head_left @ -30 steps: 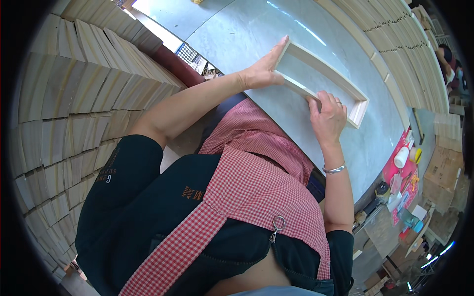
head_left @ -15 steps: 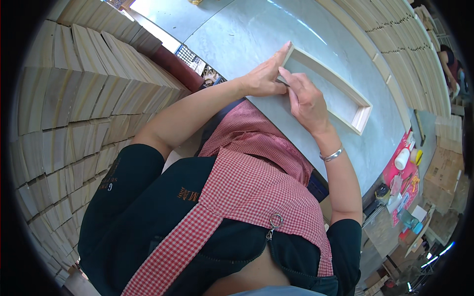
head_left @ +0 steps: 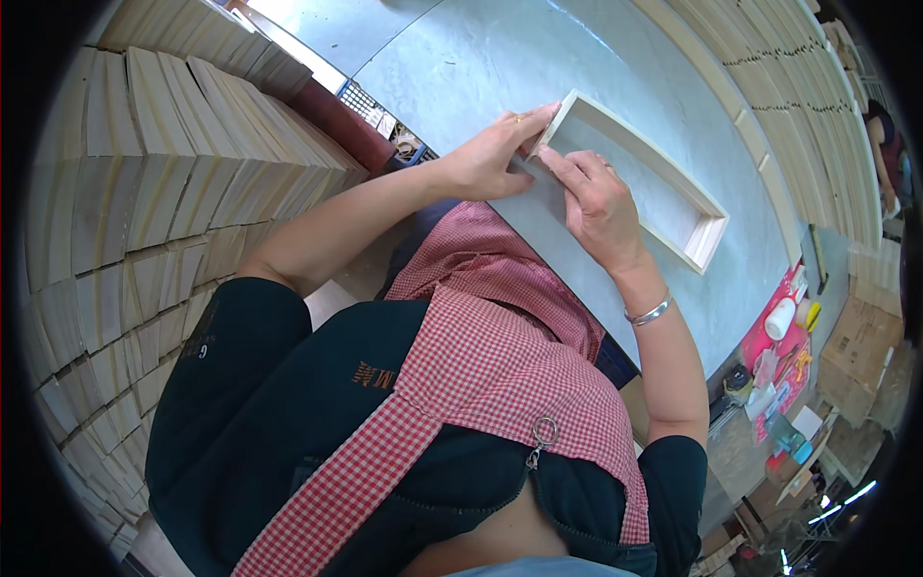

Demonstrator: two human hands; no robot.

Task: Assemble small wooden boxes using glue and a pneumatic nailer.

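A long, narrow frame of pale wood (head_left: 642, 152) lies on the pale grey tabletop (head_left: 461, 82), slanting from upper left to lower right. Against the outside of its left end rest the stretched fingers of my left hand (head_left: 490, 159), with the thumb held apart below. At the frame's near left corner, my right hand (head_left: 601, 204) has its fingers bent, their tips touching the wood. Whatever the right fingers pinch there is hidden. A silver bangle (head_left: 649, 310) circles my right wrist.
High stacks of wooden pieces (head_left: 183, 183) stand at my left. More stacked strips (head_left: 798, 115) line the far right side of the table. A blue plastic basket (head_left: 361, 101) sits beyond the left edge. To the right are a white bottle (head_left: 781, 317) and cardboard (head_left: 859, 332).
My left thumb has drawn away from the right fingers, and the left hand has moved slightly left. The right fingertips have shifted toward the frame's corner. A thin dark object between the hands no longer shows.
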